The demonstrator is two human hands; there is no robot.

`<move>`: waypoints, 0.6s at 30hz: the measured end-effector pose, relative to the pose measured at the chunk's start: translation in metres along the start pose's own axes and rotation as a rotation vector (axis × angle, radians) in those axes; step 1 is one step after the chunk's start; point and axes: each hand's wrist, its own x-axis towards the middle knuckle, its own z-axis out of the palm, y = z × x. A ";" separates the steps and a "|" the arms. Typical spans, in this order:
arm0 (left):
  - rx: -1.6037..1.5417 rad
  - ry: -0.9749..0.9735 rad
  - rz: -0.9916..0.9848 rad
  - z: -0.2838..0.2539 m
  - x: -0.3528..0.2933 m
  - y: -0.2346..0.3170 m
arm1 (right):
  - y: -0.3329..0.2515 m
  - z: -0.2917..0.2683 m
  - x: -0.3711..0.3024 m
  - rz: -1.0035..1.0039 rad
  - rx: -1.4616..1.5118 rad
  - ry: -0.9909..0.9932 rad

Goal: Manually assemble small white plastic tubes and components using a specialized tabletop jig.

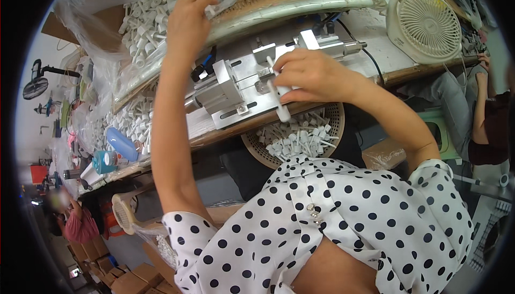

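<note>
My left hand reaches to the far side of the bench, its fingers closed around a small white plastic piece at the edge of a heap of similar parts. These parts have a round cap and a thin stem. My right hand is at the middle of a silver metal clamping fixture, with thumb and fingers pinching a white capped plastic part. One end of that part points down past the fixture's front edge; my fingers hide some of it.
Below the bench edge sits a round basket with more white parts. A cream fan stands at the right of the bench. Left are a blue plastic object and a teal container. Other people are at the far left and right.
</note>
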 end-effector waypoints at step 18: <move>-1.105 0.252 -0.878 -0.028 -0.038 0.059 | 0.103 -0.037 0.044 0.320 -0.161 0.172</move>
